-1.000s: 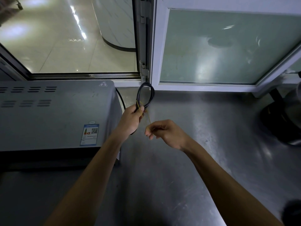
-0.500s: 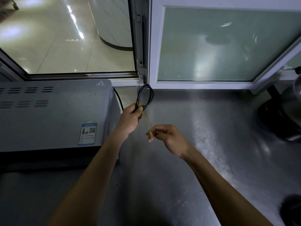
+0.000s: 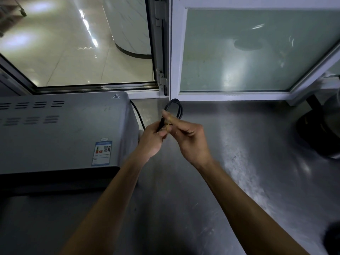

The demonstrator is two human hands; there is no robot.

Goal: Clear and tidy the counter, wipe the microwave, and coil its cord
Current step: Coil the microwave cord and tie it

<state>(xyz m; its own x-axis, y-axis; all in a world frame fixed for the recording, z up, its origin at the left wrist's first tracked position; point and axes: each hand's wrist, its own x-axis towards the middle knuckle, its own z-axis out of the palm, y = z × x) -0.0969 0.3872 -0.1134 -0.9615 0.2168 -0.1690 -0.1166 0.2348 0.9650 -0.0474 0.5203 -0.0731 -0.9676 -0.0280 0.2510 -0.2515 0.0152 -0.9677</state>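
The grey microwave (image 3: 60,129) stands at the left on the steel counter (image 3: 230,162). Its black cord (image 3: 179,109) runs from the back right corner and is gathered into a small coil, whose loop sticks up above my hands. My left hand (image 3: 151,138) grips the coil's bundled strands. My right hand (image 3: 191,138) is pressed against the left one, with its fingertips pinching a thin yellowish band (image 3: 168,123) at the bundle. How the band sits on the cord is hidden by my fingers.
A white-framed window (image 3: 174,52) with frosted glass runs along the back of the counter. A dark appliance (image 3: 320,129) stands at the right edge. Another dark object (image 3: 333,238) shows at the bottom right corner.
My right hand, which held the band stretched out away from the coil, has moved up and left to meet my left hand at the bundle. The coil stays in my left hand.
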